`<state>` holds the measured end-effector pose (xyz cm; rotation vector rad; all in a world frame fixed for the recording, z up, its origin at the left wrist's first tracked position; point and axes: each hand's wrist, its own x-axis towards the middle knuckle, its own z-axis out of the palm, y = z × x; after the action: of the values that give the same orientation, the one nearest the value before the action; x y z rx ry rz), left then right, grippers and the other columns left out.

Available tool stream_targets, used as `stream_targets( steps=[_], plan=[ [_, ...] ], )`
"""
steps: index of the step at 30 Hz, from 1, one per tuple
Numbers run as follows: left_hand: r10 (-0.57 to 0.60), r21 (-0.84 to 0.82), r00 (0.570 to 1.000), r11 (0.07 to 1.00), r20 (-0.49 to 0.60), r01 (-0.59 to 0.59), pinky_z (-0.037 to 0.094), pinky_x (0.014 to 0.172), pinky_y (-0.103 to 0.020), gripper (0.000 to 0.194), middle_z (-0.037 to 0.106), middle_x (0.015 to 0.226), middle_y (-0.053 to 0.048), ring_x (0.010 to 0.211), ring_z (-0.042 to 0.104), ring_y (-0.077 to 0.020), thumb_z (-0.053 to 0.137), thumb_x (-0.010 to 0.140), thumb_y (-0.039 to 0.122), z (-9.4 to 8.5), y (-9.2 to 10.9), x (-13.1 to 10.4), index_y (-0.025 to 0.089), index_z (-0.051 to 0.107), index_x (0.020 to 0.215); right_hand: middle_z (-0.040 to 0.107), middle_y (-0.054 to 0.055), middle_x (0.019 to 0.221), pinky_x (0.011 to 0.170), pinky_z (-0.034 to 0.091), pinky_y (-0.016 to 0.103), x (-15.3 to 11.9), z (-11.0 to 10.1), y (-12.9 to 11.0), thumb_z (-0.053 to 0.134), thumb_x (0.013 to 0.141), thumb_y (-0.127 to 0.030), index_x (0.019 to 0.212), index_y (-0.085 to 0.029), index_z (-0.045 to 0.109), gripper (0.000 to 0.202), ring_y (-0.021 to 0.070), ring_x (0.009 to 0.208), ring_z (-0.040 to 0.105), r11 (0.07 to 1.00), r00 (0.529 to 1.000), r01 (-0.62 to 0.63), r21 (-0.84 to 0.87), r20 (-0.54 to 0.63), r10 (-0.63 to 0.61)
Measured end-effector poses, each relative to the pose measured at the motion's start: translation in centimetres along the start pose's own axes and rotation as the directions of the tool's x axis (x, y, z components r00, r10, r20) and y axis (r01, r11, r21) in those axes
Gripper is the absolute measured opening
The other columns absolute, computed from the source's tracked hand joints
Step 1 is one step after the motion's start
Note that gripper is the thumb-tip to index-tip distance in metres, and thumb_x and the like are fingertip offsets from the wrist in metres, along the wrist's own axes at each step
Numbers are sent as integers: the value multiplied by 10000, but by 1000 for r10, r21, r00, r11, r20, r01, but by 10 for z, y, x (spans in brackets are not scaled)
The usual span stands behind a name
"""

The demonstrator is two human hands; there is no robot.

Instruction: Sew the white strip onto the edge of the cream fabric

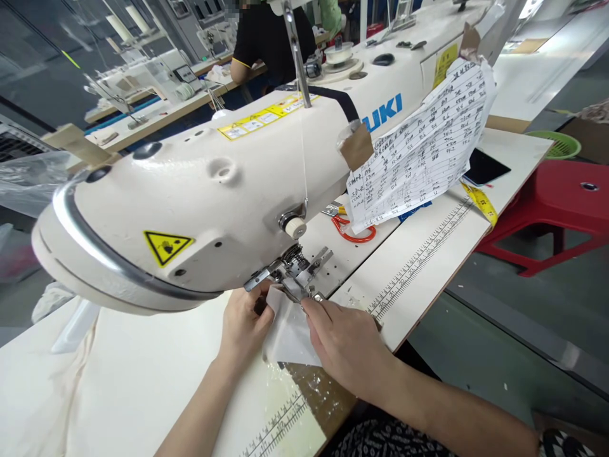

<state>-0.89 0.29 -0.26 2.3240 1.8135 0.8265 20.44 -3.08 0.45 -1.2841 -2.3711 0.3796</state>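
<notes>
The head view shows a small piece of white cloth (292, 333) on the table (157, 374), partly under the metal foot (295, 287) of a sewing machine (252, 165). The left hand (245, 320) is curled narrow at the cloth's left edge; the right hand (347, 343) has its fingers close together on the other side, fingertips just beside the foot. Whether either pinches the cloth cannot be told.

With fingers so near the foot, a slip could bring one to the needle area. Uneven pull between the hands might skew or pucker the cloth. Beyond the foot, red-handled scissors (356, 239) lie partly behind a handwritten sheet (419, 146) taped to the machine; if the tape gave way, the paper could drop towards the work.
</notes>
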Motion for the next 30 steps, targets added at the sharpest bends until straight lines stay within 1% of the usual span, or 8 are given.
stream_targets(
  steps=[5,9,13,16,18,22,27,30],
  plan=[
    [-113,-70,994,991,3,113,502,673,-271,181,724,852,-10,797,661,-190,484,804,287,-1,0,-2,235,656,829,711,84,883,497,448,331,-1,-1,0,362,1010,-170,1244,-117,550,305,219,696,667,999,1000,0,35,-2,0],
    [-93,-64,995,994,-24,91,504,670,-267,171,726,862,-5,803,667,-186,507,817,286,0,0,-5,236,669,839,712,78,851,483,436,326,0,0,0,371,1008,-174,1212,-136,562,282,218,666,664,1000,1000,-20,0,-12,20],
    [98,33,989,995,-107,-95,510,732,-279,152,724,910,-20,831,661,-180,499,838,180,1,0,-5,229,643,854,722,80,873,488,465,336,2,2,-1,360,1010,-164,1203,-137,570,286,225,684,689,1000,1000,-26,-9,-8,26],
    [306,108,942,950,-140,-293,512,755,-291,208,712,926,-38,835,653,-182,493,834,84,0,3,-3,222,630,909,729,79,887,486,477,337,4,3,-2,378,1005,-149,1212,-132,572,285,226,677,698,999,1000,-28,-27,-7,28],
    [383,133,918,920,-104,-369,518,766,-295,243,700,936,-52,856,648,-186,489,836,46,-2,5,-1,209,624,956,732,77,879,491,483,336,3,4,-3,403,999,-143,1229,-124,567,283,229,671,701,999,999,-30,-45,-14,29],
    [414,107,910,905,3,-412,535,790,-304,242,667,998,-89,933,630,-203,472,872,50,-11,8,0,179,617,1017,747,94,907,504,480,335,-8,-1,-5,451,975,-131,1279,-100,533,316,239,675,715,997,998,-53,-51,-49,50],
    [418,76,899,900,126,-429,560,831,-364,340,609,1100,-137,1000,600,-233,392,901,45,-22,18,-6,142,599,1152,716,25,844,544,472,308,-54,-18,0,437,940,-117,1114,-187,553,221,199,674,697,971,997,-43,234,70,28],
    [357,161,919,910,165,-382,583,824,-408,345,589,1120,-158,979,581,-253,371,910,58,-20,31,-12,105,611,1153,691,4,791,522,452,292,-79,-27,7,390,928,-88,1064,-207,528,228,183,622,671,961,992,-29,274,125,-6]
  ],
)
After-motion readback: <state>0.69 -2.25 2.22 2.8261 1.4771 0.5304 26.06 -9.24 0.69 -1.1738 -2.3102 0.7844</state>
